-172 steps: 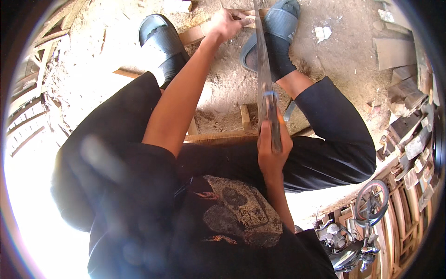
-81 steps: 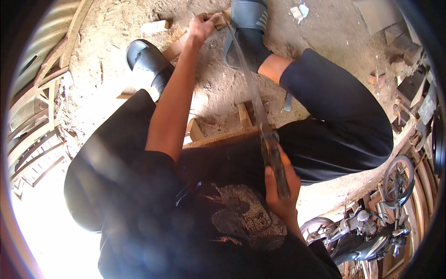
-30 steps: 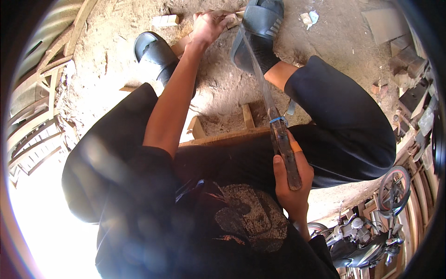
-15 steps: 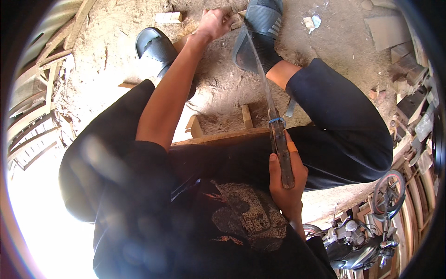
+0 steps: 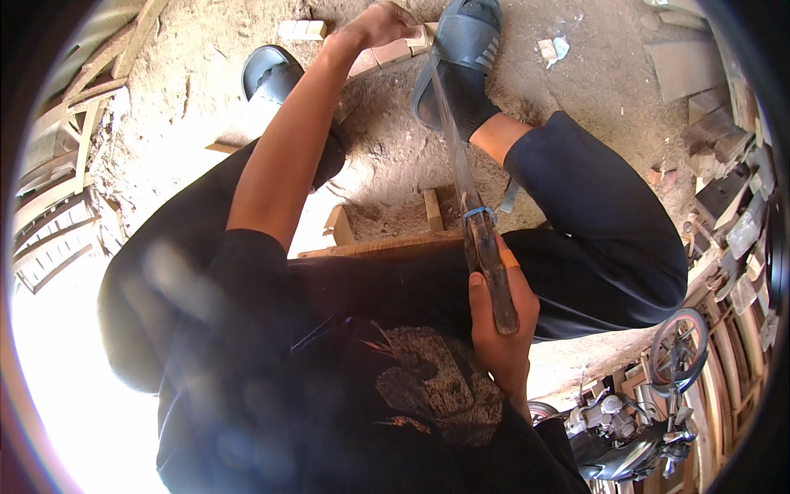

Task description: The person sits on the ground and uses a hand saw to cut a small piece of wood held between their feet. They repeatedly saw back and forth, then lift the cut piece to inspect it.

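My right hand (image 5: 504,350) is closed around the dark wooden handle of a long-bladed knife (image 5: 455,152), its thumb lying along the handle. A blue tie circles the knife where handle meets blade. The narrow blade points away from me, its tip close to a row of pale wooden blocks (image 5: 392,52) on the ground between my feet. My left hand (image 5: 377,26) is over the far side of these blocks with its fingers bent, the fingertips close to the block nearest the blade tip. What those fingers grip, if anything, is hidden.
My sandalled right foot (image 5: 467,41) is just right of the blade tip; my left sandal (image 5: 270,74) is farther left. Another pale wood piece (image 5: 302,30) lies beyond. Wood scraps (image 5: 724,136) line the right side, and a motorcycle (image 5: 621,436) stands at lower right.
My left hand has shifted slightly farther away, uncovering the row of wooden blocks. The knife and my right hand have moved a little to the left, and more of the blade's flat shows.
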Action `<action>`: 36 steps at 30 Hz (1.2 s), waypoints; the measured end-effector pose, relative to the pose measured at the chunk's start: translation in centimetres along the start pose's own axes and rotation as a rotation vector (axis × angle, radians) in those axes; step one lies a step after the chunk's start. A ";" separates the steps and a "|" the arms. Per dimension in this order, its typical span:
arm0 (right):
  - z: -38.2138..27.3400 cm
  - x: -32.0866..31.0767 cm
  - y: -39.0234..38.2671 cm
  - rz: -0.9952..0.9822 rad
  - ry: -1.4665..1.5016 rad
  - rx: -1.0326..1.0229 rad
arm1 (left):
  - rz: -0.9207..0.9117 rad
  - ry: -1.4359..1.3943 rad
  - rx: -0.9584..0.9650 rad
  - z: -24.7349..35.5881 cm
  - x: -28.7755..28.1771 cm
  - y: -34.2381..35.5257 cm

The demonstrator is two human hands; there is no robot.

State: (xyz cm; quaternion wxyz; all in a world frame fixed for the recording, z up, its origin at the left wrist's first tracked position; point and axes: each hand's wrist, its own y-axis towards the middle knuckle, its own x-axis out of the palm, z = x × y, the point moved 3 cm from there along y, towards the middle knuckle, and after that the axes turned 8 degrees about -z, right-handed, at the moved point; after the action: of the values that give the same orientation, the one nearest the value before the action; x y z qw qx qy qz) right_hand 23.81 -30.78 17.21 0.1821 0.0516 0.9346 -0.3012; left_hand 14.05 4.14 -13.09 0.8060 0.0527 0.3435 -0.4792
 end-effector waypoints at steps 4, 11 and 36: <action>0.2 0.3 -0.1 0.003 0.027 0.044 | -0.064 -0.144 -0.121 0.4 0.6 0.2; 0.9 0.7 -0.9 0.000 -0.031 0.088 | 0.123 -0.008 -0.125 -0.7 1.7 -0.2; 0.9 0.4 0.9 -0.035 -0.059 0.030 | 0.088 -0.003 -0.158 2.2 1.0 -0.9</action>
State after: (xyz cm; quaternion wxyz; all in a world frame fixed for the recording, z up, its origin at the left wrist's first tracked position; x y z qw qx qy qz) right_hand 23.95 -30.58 15.86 0.2034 0.0289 0.9250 -0.3197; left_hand 14.74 2.01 -11.82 0.8286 0.0031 0.3764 -0.4145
